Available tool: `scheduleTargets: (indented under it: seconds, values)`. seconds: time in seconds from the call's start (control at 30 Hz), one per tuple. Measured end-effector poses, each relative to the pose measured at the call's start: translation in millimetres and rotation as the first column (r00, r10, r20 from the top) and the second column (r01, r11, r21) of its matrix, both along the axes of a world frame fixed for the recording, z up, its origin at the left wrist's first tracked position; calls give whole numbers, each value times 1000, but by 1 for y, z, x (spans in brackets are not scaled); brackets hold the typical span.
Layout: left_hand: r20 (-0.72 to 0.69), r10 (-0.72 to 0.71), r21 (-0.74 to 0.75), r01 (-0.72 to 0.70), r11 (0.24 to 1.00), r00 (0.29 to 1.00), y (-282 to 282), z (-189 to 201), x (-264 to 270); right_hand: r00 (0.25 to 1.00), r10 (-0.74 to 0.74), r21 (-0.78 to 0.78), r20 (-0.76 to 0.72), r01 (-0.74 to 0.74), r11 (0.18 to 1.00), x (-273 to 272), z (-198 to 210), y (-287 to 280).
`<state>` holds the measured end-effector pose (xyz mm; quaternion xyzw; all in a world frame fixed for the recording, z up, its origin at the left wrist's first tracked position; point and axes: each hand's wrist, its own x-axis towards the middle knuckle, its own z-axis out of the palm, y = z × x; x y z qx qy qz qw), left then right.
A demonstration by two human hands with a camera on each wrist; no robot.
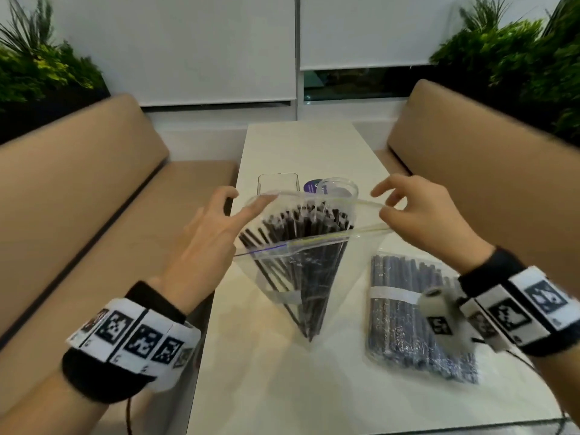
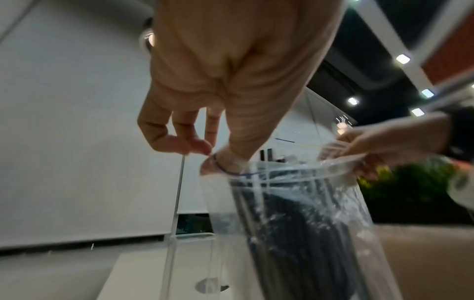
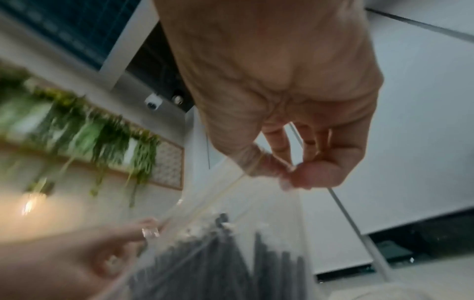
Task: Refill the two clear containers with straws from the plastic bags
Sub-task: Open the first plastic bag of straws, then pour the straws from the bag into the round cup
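A clear zip bag of black straws stands upright over the white table, with its mouth pulled wide. My left hand pinches the left end of the bag's rim, thumb against fingertip. My right hand pinches the right end, seen closely in the right wrist view. Just behind the bag stand a square clear container and a round clear container; I see no straws in either. A second bag of straws lies flat, sealed, under my right wrist.
A purple disc lies between the two containers. Beige bench seats flank the narrow table, whose left edge runs close to my left wrist. Plants stand behind both benches.
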<state>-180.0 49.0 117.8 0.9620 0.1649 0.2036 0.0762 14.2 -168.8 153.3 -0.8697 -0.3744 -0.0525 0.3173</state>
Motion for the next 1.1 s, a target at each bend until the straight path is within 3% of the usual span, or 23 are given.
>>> scheduleTargets:
  seconds: [0.07,0.13,0.2,0.27,0.33,0.4,0.47,0.6,0.67,0.73,0.8,0.9,0.97,1.03,1.1]
  values:
    - [41,-73,-31,74,997,996,-5,-8,4,999,24,124,46,-30,992,-17,-9,7]
    - [120,-173,46,168,985,978,-6,-19,10,995,67,266,76,-85,960,-32,-17,9]
    - [133,-196,155,176,972,971,-7,-28,6,995,86,382,46,-97,919,-37,-26,1]
    - [91,-127,173,110,979,988,2,-39,-4,997,46,365,57,-64,929,-33,-38,-11]
    - [30,-93,46,91,995,995,10,-47,-8,994,53,213,96,-72,974,-33,-49,-17]
    - [45,-189,-157,194,969,981,8,-51,-6,993,119,148,-8,-117,982,-35,-56,-15]
    - [135,-290,-334,319,887,948,-2,-47,0,960,210,206,-187,-171,964,-36,-54,-6]
    - [238,-372,-317,433,844,897,-10,-47,12,834,275,77,-478,-273,959,-18,-64,12]
    - [225,-349,-244,399,884,910,0,-53,12,837,250,66,-487,-250,966,-15,-70,17]
    - [136,-237,-183,260,948,962,12,-58,7,863,202,125,-462,-163,979,-13,-71,20]
    - [32,-119,-152,123,981,992,19,-61,1,842,187,232,-506,-76,970,-12,-68,23]
    - [-6,-30,-262,28,965,1000,25,-59,-1,807,207,327,-553,-17,945,-11,-66,29]
    - [4,-81,-508,71,858,997,23,-60,0,753,192,306,-630,14,952,-11,-68,33]
    - [62,-149,-784,141,604,987,15,-56,1,710,154,229,-687,11,973,-12,-70,35]
    - [102,-161,-895,161,416,982,7,-57,3,702,114,155,-703,-6,988,-12,-72,35]
